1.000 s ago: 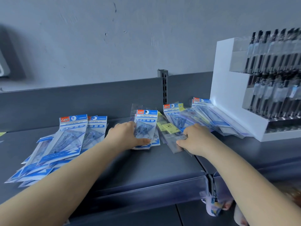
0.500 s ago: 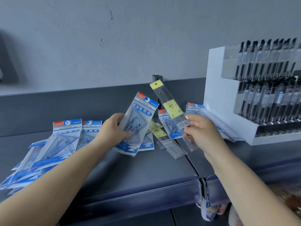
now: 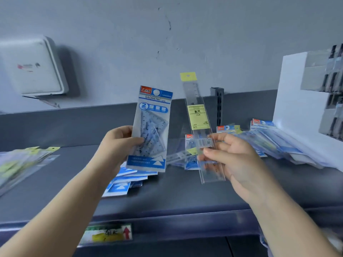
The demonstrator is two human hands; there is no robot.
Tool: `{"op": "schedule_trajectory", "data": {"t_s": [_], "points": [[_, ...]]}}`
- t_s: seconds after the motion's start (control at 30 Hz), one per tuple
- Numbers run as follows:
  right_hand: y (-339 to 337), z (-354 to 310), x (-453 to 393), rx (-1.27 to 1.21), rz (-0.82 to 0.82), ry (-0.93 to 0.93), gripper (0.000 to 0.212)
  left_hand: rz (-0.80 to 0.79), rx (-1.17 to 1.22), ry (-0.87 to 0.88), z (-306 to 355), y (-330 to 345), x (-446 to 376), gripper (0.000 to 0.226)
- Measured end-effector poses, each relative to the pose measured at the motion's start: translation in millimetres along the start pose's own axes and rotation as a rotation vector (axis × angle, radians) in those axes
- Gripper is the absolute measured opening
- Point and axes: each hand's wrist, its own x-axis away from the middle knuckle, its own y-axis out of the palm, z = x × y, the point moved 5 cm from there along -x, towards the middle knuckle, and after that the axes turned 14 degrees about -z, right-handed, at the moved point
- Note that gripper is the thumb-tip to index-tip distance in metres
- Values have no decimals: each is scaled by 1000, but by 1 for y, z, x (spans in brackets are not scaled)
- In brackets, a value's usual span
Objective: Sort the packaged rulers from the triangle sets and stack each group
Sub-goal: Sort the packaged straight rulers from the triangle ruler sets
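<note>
Close to the camera, two bare arms reach forward over the dark gray shelf [image 3: 167, 193]. The left hand [image 3: 118, 143] holds a triangle set [image 3: 151, 129] upright, with the thumb on the front and the fingers curled behind the pack. The right hand [image 3: 230, 160] pinches a packaged ruler [image 3: 201, 127] near its lower half, thumb in front and fingers behind. The ruler stands up tall, tilted a little to the left, with a yellow tag on top.

Both packs are lifted above the shelf. Under the left hand lie more blue packs [image 3: 122, 182]. At the left edge is a blurry pile with yellow tags [image 3: 22, 164]. On the right, another heap of packs [image 3: 269, 140] leans by a white pen rack [image 3: 297, 101]. Behind is a gray wall [image 3: 204, 34] with a white box [image 3: 31, 67] on it.
</note>
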Motion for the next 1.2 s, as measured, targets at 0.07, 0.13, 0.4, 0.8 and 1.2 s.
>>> {"op": "schedule_trajectory", "data": {"t_s": [0.07,0.13,0.4,0.8,1.2], "points": [[21,9,-6,-24,-28,13,25,90,-141,34,-7,-26,3,24],[43,18,-13,-42,-52,29,28,142,-445,38,-18,-50,3,22],[131,48,-42,9,-143,102,45,189,-1245,8,-26,-127,28,41],[309,106,-102,91,-273,155,63,266,-1601,-54,-43,-301,88,22],[428,122,-159,188,-306,104,68,334,-1519,-86,-55,-413,114,39]]}}
